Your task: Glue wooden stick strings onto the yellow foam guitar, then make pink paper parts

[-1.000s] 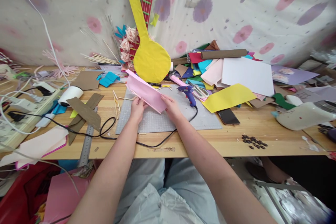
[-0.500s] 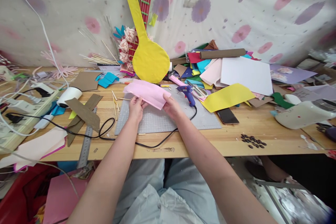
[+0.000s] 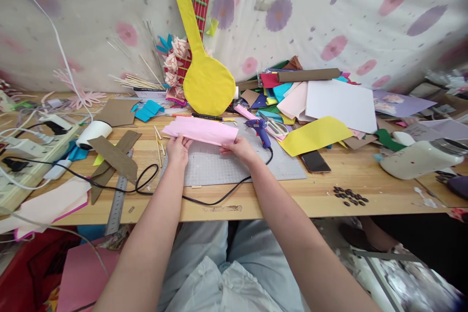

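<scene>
A folded strip of pink paper point(image 3: 200, 131) lies nearly flat over the far edge of a grey cutting mat point(image 3: 234, 161). My left hand point(image 3: 177, 149) pinches its left end and my right hand point(image 3: 238, 147) grips its right end, fingers closed on the sheet. A blue glue gun point(image 3: 260, 129) with a black cord lies just right of my right hand, beside a pair of scissors point(image 3: 275, 126).
A yellow paddle-shaped cutout point(image 3: 206, 78) leans on the flowered cloth behind. Coloured paper sheets point(image 3: 329, 107) pile at the right, with a phone point(image 3: 314, 161) and dark seeds point(image 3: 349, 196). Cardboard strips point(image 3: 113, 153), a steel ruler point(image 3: 116, 207), a power strip point(image 3: 32, 156) and wooden sticks point(image 3: 159, 144) crowd the left.
The pink paper, held tilted up a second ago, has been turned and lowered flat over the mat. My left hand has shifted left along its edge.
</scene>
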Demonstrator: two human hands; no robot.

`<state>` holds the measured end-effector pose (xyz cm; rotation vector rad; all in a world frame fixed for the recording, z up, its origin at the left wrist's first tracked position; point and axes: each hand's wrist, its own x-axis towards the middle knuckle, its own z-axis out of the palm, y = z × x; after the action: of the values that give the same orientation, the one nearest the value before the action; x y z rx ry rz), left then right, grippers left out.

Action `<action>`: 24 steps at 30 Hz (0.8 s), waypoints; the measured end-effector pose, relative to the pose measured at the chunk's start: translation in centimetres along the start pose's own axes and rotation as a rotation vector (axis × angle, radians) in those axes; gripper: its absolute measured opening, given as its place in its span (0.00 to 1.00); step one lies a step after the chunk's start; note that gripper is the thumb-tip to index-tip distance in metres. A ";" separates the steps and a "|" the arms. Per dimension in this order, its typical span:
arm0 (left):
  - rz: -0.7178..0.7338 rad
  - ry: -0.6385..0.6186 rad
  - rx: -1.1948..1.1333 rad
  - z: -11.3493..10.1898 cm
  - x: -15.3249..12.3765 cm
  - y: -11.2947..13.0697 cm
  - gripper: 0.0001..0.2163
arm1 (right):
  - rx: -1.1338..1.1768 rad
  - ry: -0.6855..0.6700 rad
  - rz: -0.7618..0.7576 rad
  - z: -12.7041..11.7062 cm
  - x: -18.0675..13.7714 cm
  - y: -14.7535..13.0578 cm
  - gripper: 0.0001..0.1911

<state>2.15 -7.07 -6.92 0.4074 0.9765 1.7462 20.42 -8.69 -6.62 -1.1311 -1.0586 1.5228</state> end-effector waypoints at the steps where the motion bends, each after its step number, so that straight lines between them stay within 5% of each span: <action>1: -0.012 0.026 0.005 -0.2 0.2 0.2 0.08 | -0.012 -0.007 0.003 -0.3 0.0 -0.1 0.09; 7: 0.051 0.119 0.004 -0.7 0.6 0.8 0.09 | -0.045 -0.015 -0.006 -1.4 0.1 0.0 0.09; 14: -0.142 -0.284 0.140 0.1 -1.1 -0.5 0.02 | 0.037 -0.010 -0.006 -0.9 0.0 0.1 0.11; 24: -0.135 -0.207 0.109 0.7 -1.4 -1.6 0.04 | 0.013 -0.072 -0.016 -0.2 -0.2 0.4 0.14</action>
<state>4.17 -7.86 -7.43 0.5671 0.9303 1.5015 20.53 -8.95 -7.04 -1.0634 -1.1024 1.5655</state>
